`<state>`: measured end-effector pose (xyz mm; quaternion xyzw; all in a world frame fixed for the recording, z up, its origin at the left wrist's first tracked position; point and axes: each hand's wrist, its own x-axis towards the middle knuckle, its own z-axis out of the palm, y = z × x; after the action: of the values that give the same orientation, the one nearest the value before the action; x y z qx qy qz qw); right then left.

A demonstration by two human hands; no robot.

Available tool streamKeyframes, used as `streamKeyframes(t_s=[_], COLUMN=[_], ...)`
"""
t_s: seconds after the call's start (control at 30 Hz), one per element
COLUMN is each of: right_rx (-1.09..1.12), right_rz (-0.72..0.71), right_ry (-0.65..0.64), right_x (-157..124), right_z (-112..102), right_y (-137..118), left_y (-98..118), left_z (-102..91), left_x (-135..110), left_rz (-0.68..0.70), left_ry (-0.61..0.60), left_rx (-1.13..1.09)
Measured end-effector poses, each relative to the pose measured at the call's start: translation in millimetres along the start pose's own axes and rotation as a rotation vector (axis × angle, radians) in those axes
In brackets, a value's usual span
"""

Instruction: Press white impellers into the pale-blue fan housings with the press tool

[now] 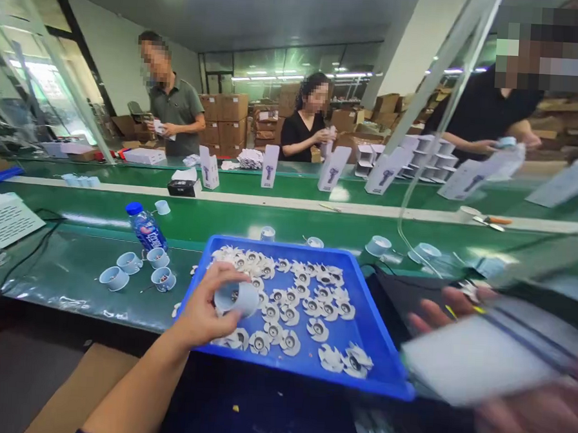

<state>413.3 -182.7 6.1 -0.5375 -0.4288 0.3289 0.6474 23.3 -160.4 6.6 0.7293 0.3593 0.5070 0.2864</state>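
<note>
Head view, left hand [206, 319]: pinching 1 light-blue cup [246, 298] above the blue tray [383, 352].
Right hand [439, 312]: blurred, beside a white block [475, 365]; cannot tell its grip.
Tray contents: many white fan wheels [318, 330].
Green surface [64, 256], left: 4 clustered cups [114, 278], 1 blue-capped bottle [148, 232].
Opposite: 3 people [175, 117].

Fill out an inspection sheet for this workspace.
Surface: green bench, glossy.
Work items: held cup, pale blue, over blue tray of white fan wheels; four grouped cups left of the tray.
Clutter: drink bottle with blue cap; orange-handled tool at far right.
Hands: left hand grips the held cup; right hand blurred, partly behind a white object, grip unclear.
Cables: dark cable at left.
Surroundings: three co-workers across the bench; stacked cartons behind.
</note>
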Motion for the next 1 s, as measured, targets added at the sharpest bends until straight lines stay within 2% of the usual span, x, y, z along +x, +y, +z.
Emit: streamKeyframes(t_s=[0.03, 0.07, 0.13, 0.17, 0.23, 0.3, 0.4, 0.57, 0.8, 1.0], right_rx=[0.214, 0.364, 0.654, 0.718, 0.778, 0.768, 0.763, 0.747, 0.665, 0.655], right_rz=[0.147, 0.208, 0.233, 0.213, 0.073, -0.032, -0.074, -0.139, -0.110, -0.121], right_ry=[-0.012, -0.102, -0.272, -0.363, -0.511, -0.604, -0.653, -0.660, -0.640, -0.613], right_x=[-8, -14, -18, -18, -19, -23, -33, -40, -40, -37], right_z=[19, 41, 83, 101, 130, 146, 153, 145, 140, 147], right_y=[-18, -36, -63, -72, -81, -83, -80, -76, -80, -76], left_y=[5, 10, 21, 26, 35, 40, 45, 50, 50, 46], left_z=[10.1, 19.9, 37.3, 44.5, 55.2, 61.7, 65.3, 67.0, 70.0, 70.1], left_x=[0, 0, 1, 1, 0, -2, -5, -5, 0, 0], left_rz=[0.028, 0.054, 0.103, 0.129, 0.164, 0.169, 0.165, 0.183, 0.185, 0.119], left_ry=[-0.064, -0.126, -0.227, -0.261, -0.283, -0.271, -0.245, -0.225, -0.241, -0.246], left_rx=[0.093, 0.158, 0.223, 0.239, 0.253, 0.250, 0.228, 0.196, 0.165, 0.161])
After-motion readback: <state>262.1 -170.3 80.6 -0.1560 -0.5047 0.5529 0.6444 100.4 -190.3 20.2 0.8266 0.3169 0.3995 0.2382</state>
